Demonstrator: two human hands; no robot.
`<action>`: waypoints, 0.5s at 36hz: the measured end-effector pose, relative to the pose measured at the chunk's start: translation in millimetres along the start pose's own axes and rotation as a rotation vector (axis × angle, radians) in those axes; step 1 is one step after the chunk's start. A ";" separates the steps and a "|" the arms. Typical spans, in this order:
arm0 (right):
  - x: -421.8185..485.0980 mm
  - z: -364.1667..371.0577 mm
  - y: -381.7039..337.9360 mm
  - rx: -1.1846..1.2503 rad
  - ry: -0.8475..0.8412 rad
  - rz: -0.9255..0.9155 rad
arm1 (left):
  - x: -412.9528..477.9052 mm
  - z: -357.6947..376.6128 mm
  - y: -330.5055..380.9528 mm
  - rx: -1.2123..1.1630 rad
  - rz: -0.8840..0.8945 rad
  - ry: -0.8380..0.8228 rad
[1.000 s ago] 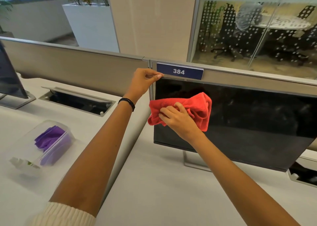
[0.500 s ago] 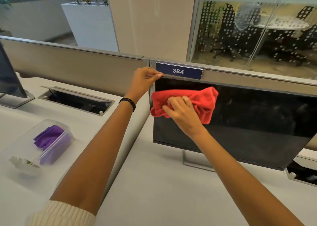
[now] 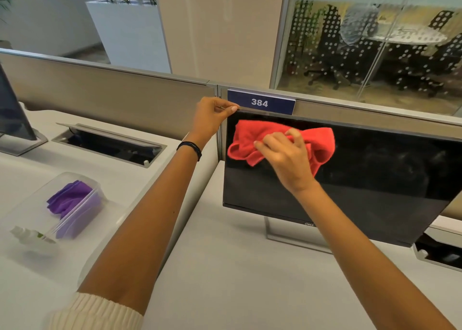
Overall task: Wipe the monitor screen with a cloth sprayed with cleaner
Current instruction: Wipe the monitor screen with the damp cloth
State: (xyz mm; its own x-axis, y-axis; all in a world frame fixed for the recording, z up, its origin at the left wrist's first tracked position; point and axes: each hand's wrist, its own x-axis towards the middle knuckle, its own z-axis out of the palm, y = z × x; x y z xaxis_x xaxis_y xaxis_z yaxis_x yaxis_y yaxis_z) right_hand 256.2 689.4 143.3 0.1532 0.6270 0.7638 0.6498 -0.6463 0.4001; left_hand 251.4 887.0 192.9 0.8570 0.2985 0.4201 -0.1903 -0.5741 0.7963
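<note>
A black monitor (image 3: pixel 375 184) stands on the white desk against the partition, its screen dark. My right hand (image 3: pixel 287 159) presses a crumpled red cloth (image 3: pixel 252 139) flat against the screen's upper left area, fingers spread over the cloth. My left hand (image 3: pixel 212 119) pinches the monitor's top left corner between thumb and fingers. A small spray bottle (image 3: pixel 27 234) lies on the desk at the far left.
A clear plastic container (image 3: pixel 82 219) with a purple cloth (image 3: pixel 70 199) sits on the left desk. Behind it is an open cable tray (image 3: pixel 110 144) and part of another monitor (image 3: pixel 12 119). A blue sign "384" (image 3: pixel 260 102) hangs on the partition. The monitor stand (image 3: pixel 287 237) rests on the desk.
My right hand has carried the red cloth up and to the right across the screen's upper left. My left hand has stayed on the monitor's top corner.
</note>
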 end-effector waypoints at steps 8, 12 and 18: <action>-11.8 2.2 17.8 0.098 0.061 0.041 | -3.1 0.8 1.2 -0.018 -0.019 0.010; -27.1 7.2 7.2 0.160 -0.068 -0.038 | -2.5 0.6 0.7 -0.031 -0.019 0.007; -48.9 12.2 -6.3 0.204 -0.295 -0.213 | -4.3 1.3 1.3 -0.032 -0.024 0.008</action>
State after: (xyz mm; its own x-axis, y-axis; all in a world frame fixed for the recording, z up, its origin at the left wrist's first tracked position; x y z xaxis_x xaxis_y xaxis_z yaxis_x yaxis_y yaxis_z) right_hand 253.6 668.1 97.2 0.1871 0.8542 0.4851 0.8194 -0.4081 0.4026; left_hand 248.1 884.0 191.6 0.8575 0.3182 0.4044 -0.1852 -0.5424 0.8194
